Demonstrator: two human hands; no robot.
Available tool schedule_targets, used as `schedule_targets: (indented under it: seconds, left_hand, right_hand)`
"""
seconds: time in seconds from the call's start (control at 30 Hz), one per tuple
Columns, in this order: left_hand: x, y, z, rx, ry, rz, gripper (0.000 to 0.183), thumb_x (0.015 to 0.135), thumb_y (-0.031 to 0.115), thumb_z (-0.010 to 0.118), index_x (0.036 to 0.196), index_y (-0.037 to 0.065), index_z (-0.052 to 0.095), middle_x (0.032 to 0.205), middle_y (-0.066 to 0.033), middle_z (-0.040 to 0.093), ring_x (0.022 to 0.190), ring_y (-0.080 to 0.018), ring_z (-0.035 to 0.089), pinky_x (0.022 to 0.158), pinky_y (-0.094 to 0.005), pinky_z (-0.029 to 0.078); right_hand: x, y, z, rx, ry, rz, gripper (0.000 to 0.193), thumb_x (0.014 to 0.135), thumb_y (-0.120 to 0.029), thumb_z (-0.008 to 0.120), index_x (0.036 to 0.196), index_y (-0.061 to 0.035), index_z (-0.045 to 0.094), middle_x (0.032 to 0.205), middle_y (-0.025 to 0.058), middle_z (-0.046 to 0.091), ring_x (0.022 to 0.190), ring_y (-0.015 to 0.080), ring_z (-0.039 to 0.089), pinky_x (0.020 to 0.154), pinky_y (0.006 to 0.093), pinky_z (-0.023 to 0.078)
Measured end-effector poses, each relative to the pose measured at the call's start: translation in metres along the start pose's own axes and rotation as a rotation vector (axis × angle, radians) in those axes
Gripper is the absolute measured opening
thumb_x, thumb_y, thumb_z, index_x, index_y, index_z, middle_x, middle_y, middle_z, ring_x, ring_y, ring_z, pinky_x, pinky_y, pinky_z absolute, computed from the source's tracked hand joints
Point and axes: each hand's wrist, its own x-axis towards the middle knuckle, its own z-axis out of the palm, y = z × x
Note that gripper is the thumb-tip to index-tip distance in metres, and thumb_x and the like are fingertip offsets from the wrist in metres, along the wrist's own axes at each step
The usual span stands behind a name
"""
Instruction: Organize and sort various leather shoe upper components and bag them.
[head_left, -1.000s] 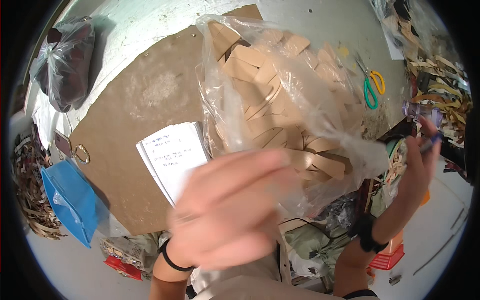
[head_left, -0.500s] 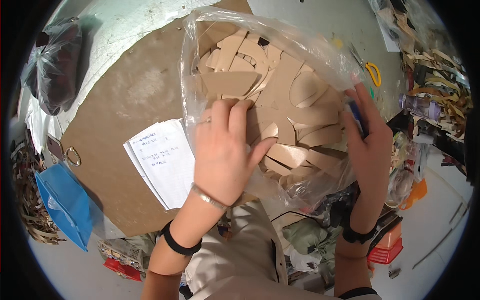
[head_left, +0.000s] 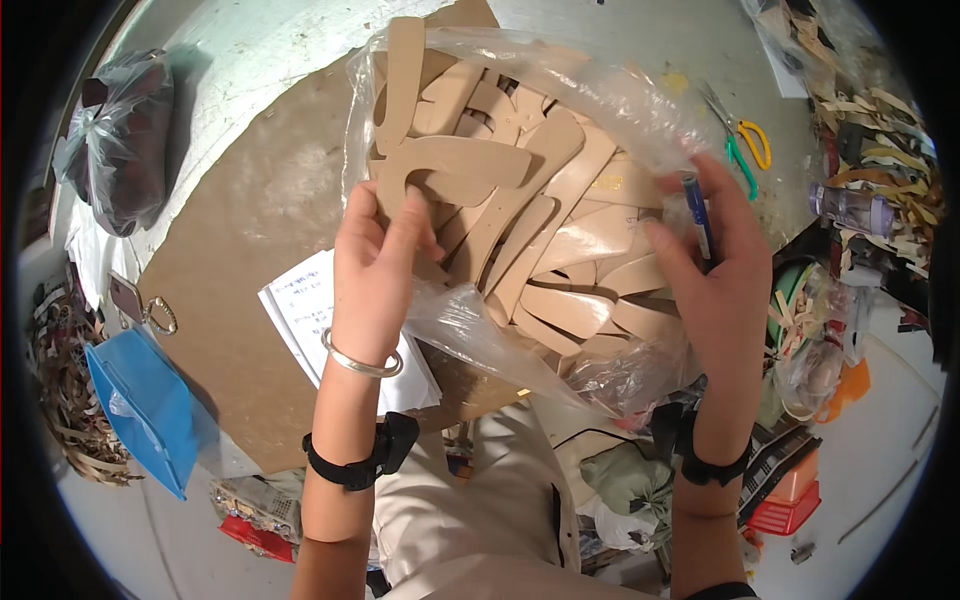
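A clear plastic bag (head_left: 470, 325) lies wide open in front of me, heaped with flat tan leather-like pieces (head_left: 590, 240) cut in curved strips and rounded shapes. At the bag's left side my left hand (head_left: 372, 265) grips a forked tan piece (head_left: 455, 162), thumb on top. One arm of it points away from me and another reaches right over the heap. My right hand (head_left: 722, 265) is at the bag's right edge, holding a blue pen (head_left: 696, 212) upright between the fingers. Its fingertips rest on the bag's rim; whether they pinch the plastic is unclear.
Under the bag is a brown board (head_left: 230, 230) with white paper sheets (head_left: 300, 312) on it. Yellow-and-green-handled scissors (head_left: 752, 150) lie beyond my right hand. A blue folder-like container (head_left: 145, 405) and a tied dark-filled bag (head_left: 120, 140) are left. Leather scraps (head_left: 890, 150) pile up right.
My left hand has moved left and lifted the forked piece from the heap, uncovering other pieces. The right hand stays at the bag's edge, with the pen now showing more clearly.
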Motion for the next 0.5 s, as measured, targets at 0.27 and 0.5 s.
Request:
schedule_targets:
  seconds: [0.27, 0.5]
  left_hand:
    - [-0.007, -0.009, -0.003, 0.010, 0.069, -0.020, 0.018, 0.093, 0.019, 0.064, 0.086, 0.004, 0.058, 0.074, 0.0023, 0.055, 0.070, -0.0064, 0.049, 0.064, -0.0213, 0.042]
    - [-0.004, -0.010, 0.011, 0.606, -0.030, 0.061, 0.054, 0.079, 0.031, 0.079, 0.114, -0.004, 0.058, 0.087, -0.0030, 0.055, 0.068, -0.0117, 0.046, 0.066, -0.0248, 0.043]
  right_hand:
    - [0.019, -0.010, 0.020, 0.065, -0.062, -0.097, 0.079, 0.077, 0.005, 0.065, 0.147, -0.0156, 0.036, 0.105, 0.0041, 0.066, 0.078, 0.0053, 0.055, 0.062, 0.0183, 0.042]
    - [0.037, -0.009, 0.031, 0.010, -0.044, -0.236, 0.072, 0.077, 0.000, 0.063, 0.144, -0.0130, 0.039, 0.104, 0.0082, 0.068, 0.059, 0.0164, 0.055, 0.059, 0.0293, 0.046]
